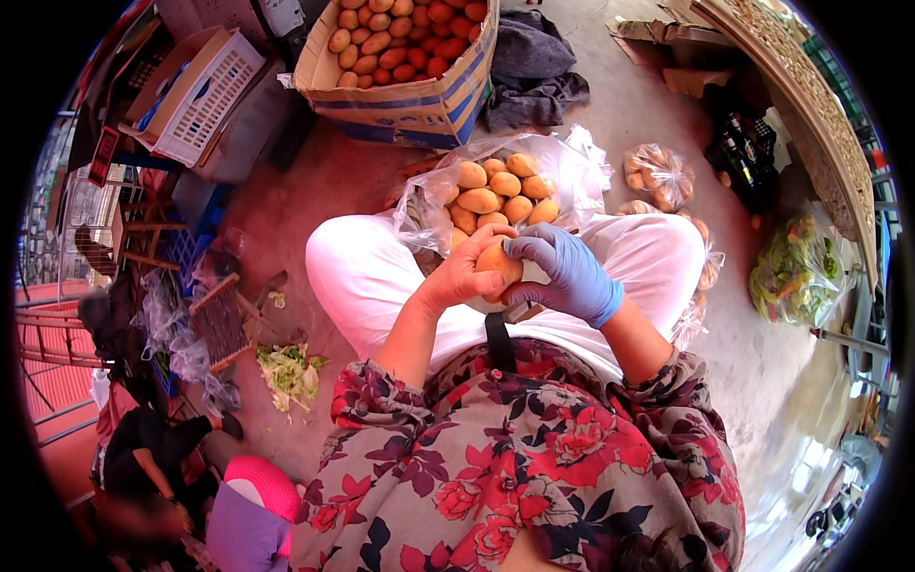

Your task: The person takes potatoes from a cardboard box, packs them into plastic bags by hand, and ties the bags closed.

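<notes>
A smooth, oval yellow-orange potato (499,266) is held between my two hands above my lap. My bare left hand (464,270) grips it from the left, its thumb along the near side. My right hand (569,271), in a blue glove, presses its thumb and bent fingers against the potato's right side; the fingertips are partly hidden. Just beyond my hands, an open clear plastic bag (419,212) lies between my knees. Several potatoes of the same kind (479,200) are piled in it.
A cardboard box (381,105) of similar produce stands ahead. On the right are a tied bag of potatoes (660,176), a bag of green vegetables (799,272) and a dark crate (748,143). Leaf scraps (289,375) and a small stool (224,322) are left. Another person (157,443) sits lower left.
</notes>
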`<state>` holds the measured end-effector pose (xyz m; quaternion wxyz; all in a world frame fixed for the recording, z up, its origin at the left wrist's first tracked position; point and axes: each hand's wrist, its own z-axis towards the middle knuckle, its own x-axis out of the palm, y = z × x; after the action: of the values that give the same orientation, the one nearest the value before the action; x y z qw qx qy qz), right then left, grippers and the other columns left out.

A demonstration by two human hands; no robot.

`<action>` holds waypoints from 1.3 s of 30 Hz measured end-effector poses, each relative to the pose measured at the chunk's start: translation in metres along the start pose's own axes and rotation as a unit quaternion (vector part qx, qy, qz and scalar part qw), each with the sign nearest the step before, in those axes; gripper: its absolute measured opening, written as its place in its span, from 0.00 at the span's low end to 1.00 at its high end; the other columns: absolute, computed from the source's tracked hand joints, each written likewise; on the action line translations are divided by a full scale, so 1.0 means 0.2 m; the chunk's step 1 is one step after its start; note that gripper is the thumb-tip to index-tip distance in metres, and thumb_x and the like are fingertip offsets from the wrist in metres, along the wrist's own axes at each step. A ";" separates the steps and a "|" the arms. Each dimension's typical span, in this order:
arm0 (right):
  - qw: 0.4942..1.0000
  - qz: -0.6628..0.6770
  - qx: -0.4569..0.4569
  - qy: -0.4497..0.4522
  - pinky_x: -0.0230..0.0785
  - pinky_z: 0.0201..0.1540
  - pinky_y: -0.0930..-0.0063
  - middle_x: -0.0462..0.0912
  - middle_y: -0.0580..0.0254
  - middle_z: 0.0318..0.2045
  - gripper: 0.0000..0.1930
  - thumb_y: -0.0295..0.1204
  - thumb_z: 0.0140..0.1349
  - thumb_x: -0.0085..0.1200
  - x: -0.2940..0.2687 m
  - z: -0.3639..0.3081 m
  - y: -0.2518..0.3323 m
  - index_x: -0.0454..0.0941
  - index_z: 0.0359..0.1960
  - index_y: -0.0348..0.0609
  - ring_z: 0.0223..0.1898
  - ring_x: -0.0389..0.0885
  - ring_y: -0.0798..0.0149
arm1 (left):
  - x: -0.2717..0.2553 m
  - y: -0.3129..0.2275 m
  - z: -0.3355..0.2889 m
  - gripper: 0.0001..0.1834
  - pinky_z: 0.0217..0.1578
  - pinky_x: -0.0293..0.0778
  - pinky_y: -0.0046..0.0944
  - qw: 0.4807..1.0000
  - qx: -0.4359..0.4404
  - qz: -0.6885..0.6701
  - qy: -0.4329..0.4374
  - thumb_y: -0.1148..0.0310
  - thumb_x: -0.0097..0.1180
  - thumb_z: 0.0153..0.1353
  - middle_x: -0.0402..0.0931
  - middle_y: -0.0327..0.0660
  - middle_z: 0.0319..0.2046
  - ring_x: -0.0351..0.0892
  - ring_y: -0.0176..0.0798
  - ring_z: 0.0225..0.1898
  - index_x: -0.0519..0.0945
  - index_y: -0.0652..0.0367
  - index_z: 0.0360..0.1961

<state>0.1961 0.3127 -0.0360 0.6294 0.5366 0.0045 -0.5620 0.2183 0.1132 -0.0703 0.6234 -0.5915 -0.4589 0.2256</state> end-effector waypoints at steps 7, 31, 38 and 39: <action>0.999 0.028 0.011 0.041 0.67 0.36 0.66 0.72 0.58 0.32 0.24 0.38 0.38 0.69 -0.02 0.02 -0.01 0.68 0.35 0.46 0.34 0.73 0.51 | 0.00 0.03 0.03 0.41 0.47 0.68 0.31 1.000 0.006 -0.001 0.020 0.50 0.64 0.40 0.68 0.39 0.45 0.71 0.34 0.46 0.64 0.59 0.54; 0.987 -0.051 0.082 -0.130 0.56 0.58 0.58 0.66 0.51 0.53 0.44 0.47 0.39 0.67 0.15 -0.03 -0.02 0.62 0.58 0.42 0.54 0.64 0.47 | 0.11 -0.02 0.06 0.29 0.55 0.63 0.48 0.846 0.082 -0.520 -0.084 0.43 0.39 0.55 0.71 0.41 0.44 0.68 0.44 0.51 0.71 0.58 0.43; 0.983 -0.085 0.114 -0.117 0.61 0.52 0.62 0.73 0.56 0.42 0.36 0.35 0.37 0.66 0.11 -0.03 -0.02 0.67 0.53 0.44 0.45 0.68 0.51 | 0.10 -0.03 0.04 0.29 0.53 0.64 0.51 0.842 0.060 -0.531 -0.073 0.43 0.37 0.56 0.71 0.41 0.44 0.69 0.45 0.51 0.71 0.57 0.43; 0.983 -0.084 0.122 -0.110 0.62 0.51 0.63 0.73 0.57 0.40 0.34 0.32 0.37 0.64 0.10 -0.03 -0.02 0.68 0.51 0.44 0.44 0.69 0.51 | 0.09 -0.04 0.03 0.30 0.53 0.64 0.53 0.863 0.028 -0.501 -0.067 0.42 0.37 0.56 0.70 0.42 0.45 0.68 0.47 0.52 0.71 0.57 0.44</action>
<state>0.2038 0.3040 -0.0530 0.5064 0.5417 -0.0878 -0.6652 0.2191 0.1293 -0.0583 0.6366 -0.2479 -0.7273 -0.0653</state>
